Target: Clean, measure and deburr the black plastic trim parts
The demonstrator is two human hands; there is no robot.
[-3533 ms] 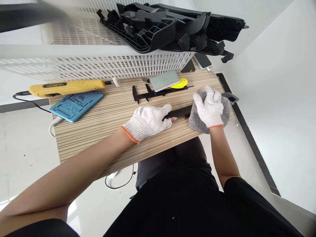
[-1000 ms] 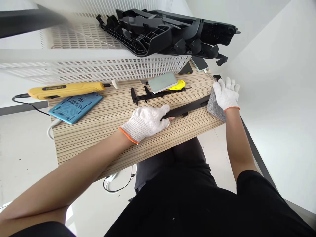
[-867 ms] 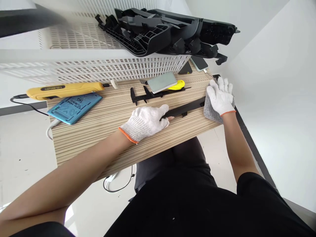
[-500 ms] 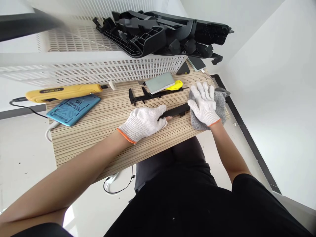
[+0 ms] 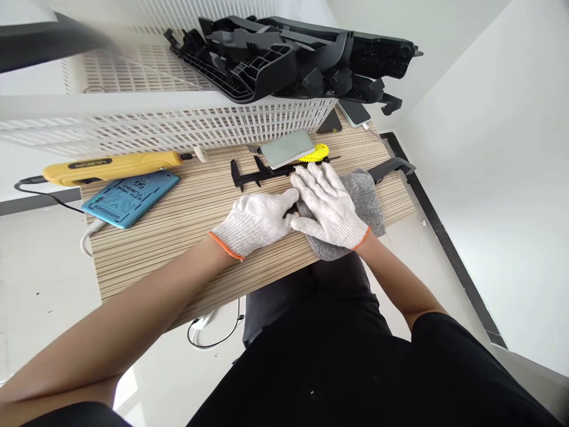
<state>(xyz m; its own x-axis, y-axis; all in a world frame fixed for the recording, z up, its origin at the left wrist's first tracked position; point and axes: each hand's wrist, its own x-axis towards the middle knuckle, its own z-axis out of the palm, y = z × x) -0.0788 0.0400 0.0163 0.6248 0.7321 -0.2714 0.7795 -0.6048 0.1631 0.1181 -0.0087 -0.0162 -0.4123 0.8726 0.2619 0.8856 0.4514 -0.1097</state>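
Note:
Both my hands wear white knit gloves. My left hand presses down on the near end of a long black plastic strip lying across the striped wooden table. My right hand lies flat, fingers spread, on a grey cloth that covers the middle of the strip. Only the strip's far right end shows past the cloth. The two hands touch each other.
A white slotted basket holding black plastic parts stands at the back. On the table lie a black caliper, a grey block, a yellow cutter, a yellow power tool, a blue box and two phones.
My right hand has slid the grey cloth leftward along the strip, from its far right end to beside my left hand. My left hand stayed in place.

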